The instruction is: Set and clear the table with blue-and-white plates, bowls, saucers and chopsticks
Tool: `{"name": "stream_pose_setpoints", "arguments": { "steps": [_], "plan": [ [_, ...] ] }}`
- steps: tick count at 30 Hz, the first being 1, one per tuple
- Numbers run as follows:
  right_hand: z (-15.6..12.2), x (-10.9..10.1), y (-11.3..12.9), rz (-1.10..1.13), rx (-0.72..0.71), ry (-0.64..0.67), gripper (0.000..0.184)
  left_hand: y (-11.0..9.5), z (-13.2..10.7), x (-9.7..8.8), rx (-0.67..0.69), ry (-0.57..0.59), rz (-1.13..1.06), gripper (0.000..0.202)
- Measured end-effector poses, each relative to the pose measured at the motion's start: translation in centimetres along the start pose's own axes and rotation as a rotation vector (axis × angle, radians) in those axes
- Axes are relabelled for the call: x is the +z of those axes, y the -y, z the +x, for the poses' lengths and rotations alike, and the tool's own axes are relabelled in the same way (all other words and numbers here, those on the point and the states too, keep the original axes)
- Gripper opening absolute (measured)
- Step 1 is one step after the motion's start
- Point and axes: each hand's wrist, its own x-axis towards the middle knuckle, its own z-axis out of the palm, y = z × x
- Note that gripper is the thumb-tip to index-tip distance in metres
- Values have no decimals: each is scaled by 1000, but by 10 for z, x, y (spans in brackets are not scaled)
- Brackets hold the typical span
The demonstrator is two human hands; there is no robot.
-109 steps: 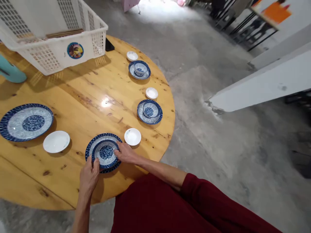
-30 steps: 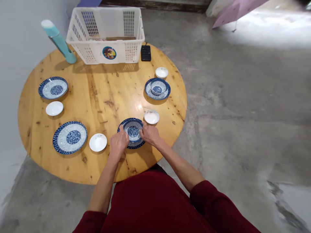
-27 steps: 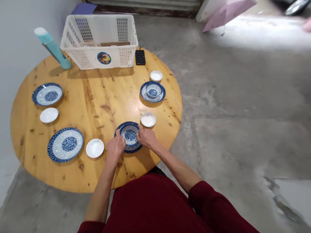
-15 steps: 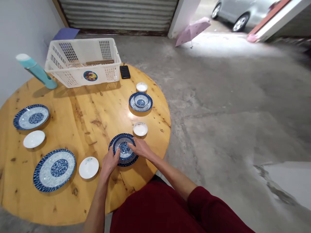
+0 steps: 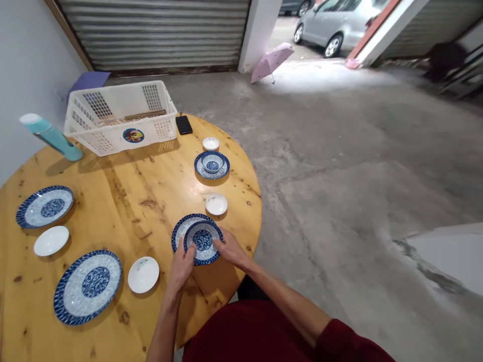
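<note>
A blue patterned bowl [image 5: 204,241] is held over a blue-rimmed plate [image 5: 181,229] near the front edge of the round wooden table [image 5: 143,196]. My left hand [image 5: 182,262] grips the bowl's left rim and my right hand [image 5: 231,250] grips its right rim; the bowl sits shifted toward me, off the plate's centre. A small white dish [image 5: 216,204] lies just beyond the plate.
Farther back stand another bowl on a plate [image 5: 212,164], a white dish [image 5: 211,144], a black phone [image 5: 184,124] and a white basket [image 5: 116,118]. At left are two blue plates [image 5: 87,285] [image 5: 44,206], two white dishes [image 5: 143,274] [image 5: 51,240] and a teal bottle [image 5: 51,136].
Both hands have drawn the bowl toward me, so it now overhangs the plate's near edge. The camera has tilted up, showing more of the floor, shutter and car.
</note>
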Motion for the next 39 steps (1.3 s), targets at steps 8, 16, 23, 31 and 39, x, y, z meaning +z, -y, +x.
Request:
{"name": "stream_pose_setpoints", "arguments": {
  "steps": [8,16,23,31,39],
  "plan": [
    [-50,-65,-34,45,65,-122,24,-29,-33,76,40,149,8,47],
    [-106,-206,-104,57,181,-252,39,-56,-50,238,29,372,-29,44],
    [-134,-321,-158,-19,268,-271,41,-88,-63,354,20,482,-11,44],
    [-82,-356,-160,5,204,-88,39,-112,-43,377,-58,309,37,50],
    [29,-370,-145,-30,89,136,35,-144,26,361,-120,92,37,47]
  ]
}}
